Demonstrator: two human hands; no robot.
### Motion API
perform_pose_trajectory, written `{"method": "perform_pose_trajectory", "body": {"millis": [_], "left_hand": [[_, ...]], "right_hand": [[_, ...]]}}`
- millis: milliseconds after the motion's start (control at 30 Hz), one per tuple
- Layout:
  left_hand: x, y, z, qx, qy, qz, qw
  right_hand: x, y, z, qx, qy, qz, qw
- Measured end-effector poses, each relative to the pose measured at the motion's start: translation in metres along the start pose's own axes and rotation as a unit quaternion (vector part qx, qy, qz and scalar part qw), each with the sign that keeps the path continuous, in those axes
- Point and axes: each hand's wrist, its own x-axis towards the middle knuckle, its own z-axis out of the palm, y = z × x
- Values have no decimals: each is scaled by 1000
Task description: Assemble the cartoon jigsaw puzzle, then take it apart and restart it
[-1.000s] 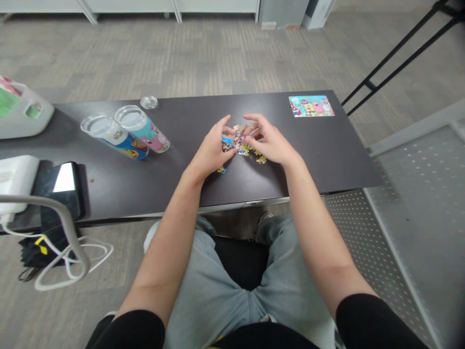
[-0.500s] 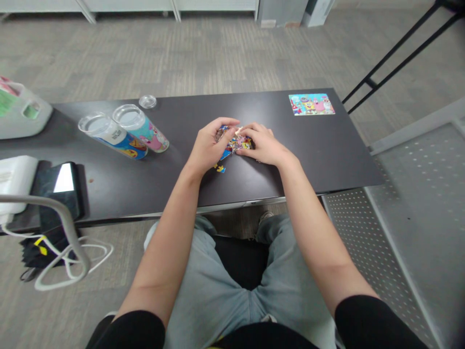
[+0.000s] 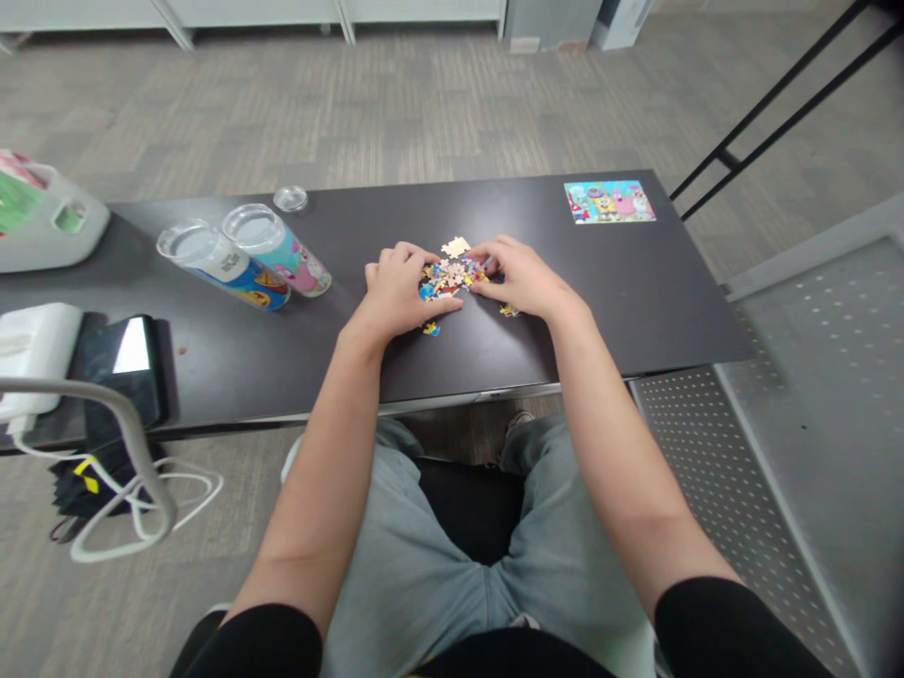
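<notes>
A small heap of colourful jigsaw puzzle pieces (image 3: 452,275) lies on the dark table between my hands. My left hand (image 3: 404,287) curves around the heap's left side, thumb and fingers apart. On the opposite side my right hand (image 3: 514,273) cups the pieces with its fingers spread. Just beyond the heap, a few pale pieces (image 3: 456,247) lie with their plain side up. One loose blue and yellow piece (image 3: 431,329) rests near my left wrist, and other loose pieces (image 3: 508,309) lie under my right hand.
Two clear-topped cartoon tubes, a blue one (image 3: 224,268) and a pink one (image 3: 279,250), stand to the left near a clear lid (image 3: 290,199). A cartoon picture card (image 3: 609,202) lies at the far right. A phone (image 3: 123,367) and white charger (image 3: 39,348) sit at left.
My hands have moved apart, the left one going left, so more of the heap shows. The pieces look flatter and more spread, with pale ones now visible at the far side.
</notes>
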Motion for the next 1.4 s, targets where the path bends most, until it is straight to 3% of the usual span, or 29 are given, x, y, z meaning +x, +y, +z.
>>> {"method": "perform_pose_trajectory", "body": {"millis": [233, 533, 667, 767, 1000, 1233, 1400], "left_hand": [[6, -13, 2, -83, 40, 100, 991], [7, -12, 5, -198, 129, 98, 967], [6, -15, 5, -260, 124, 93, 953], [3, -18, 3, -245, 123, 85, 958], [-2, -20, -2, -204, 140, 70, 966], [-4, -19, -5, -138, 106, 76, 982], [-6, -16, -9, -176, 91, 99, 975]], "right_hand": [[0, -4, 0, 13, 2, -1, 1000], [7, -18, -2, 54, 19, 4, 998], [7, -15, 0, 76, 31, -5, 997], [9, -9, 3, 27, 33, -25, 999], [13, -17, 16, -61, 1, 18, 998], [19, -34, 18, 81, 8, -94, 992], [24, -27, 30, 169, 30, -85, 981]]}}
